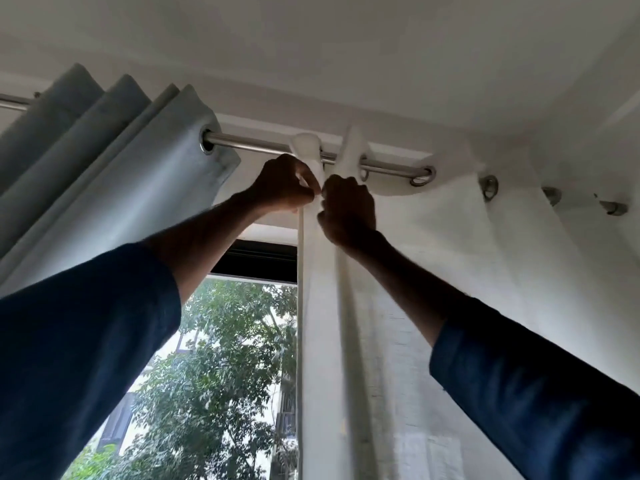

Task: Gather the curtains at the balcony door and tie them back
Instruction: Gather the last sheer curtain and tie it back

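Because the white curtain hangs from the rod by eyelets, both hands work high up, just under the rod, where the folds can be set. The left hand has its fingers curled and pinches the curtain's leading edge, which loops over the rod right above it. The right hand, just beside the left, is closed round the next fold of the same cloth. Holding two neighbouring pleats together looks like the gathering step, with the tying not yet begun; no tie-back is in view. The grey curtain sits bunched in pleats toward the left of the rod, well apart from the hands. Between it and the white edge a bare stretch of rod shows, and below it the window with trees beyond. To the right the white cloth is spread out, its eyelets spaced along the top hem toward the wall. That is probably the side the folds must travel to, though room looks tight by the corner. The ceiling is close above, leaving little space over the rod.
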`<state>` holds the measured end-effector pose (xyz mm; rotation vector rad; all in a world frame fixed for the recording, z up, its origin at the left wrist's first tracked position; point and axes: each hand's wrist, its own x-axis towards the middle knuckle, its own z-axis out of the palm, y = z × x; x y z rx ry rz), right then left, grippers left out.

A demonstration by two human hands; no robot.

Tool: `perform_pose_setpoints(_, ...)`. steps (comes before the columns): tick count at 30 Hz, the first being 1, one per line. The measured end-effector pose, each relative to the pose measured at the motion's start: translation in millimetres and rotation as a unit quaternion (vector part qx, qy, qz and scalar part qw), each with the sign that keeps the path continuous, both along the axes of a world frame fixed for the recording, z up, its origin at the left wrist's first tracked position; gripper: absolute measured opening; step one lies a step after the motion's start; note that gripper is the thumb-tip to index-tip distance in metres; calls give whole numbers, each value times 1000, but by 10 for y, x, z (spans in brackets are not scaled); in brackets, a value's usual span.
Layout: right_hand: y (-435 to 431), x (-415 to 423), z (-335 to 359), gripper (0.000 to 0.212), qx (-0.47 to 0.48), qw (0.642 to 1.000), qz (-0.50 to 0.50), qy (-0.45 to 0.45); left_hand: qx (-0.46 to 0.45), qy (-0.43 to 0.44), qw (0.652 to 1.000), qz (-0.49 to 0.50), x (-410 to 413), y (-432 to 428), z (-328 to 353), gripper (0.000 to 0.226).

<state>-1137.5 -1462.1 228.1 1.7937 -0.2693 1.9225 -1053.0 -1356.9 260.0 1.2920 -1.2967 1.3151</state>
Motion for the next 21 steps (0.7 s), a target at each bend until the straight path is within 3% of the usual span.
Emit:
perform_pose_setpoints(3,168,130,-19,23,-15,999,30,0,-19,-21,999,25,-2,105,39,8)
perform_pose_setpoints(6,102,118,-33,5,7,999,49,-7,53,10,997,57,15,160,10,11)
perform_pose_setpoints(9,-31,61,-90,41,14,998,59,-23,100,86,991,-20,-21,134,-55,13)
perform_pose_setpoints(14,-121,-39,-245,32,-5,999,52,-7,154,187,960,-141,-167,27,-152,46)
perform_pose_setpoints(17,-177,-132,-366,21,-61,997,49,0,123,186,971,-87,-280,-106,-183,40)
perform_pose_setpoints(21,-300,-300,-543,32,-66,995,46,63,34,127,988,76,-393,-290,-262,38)
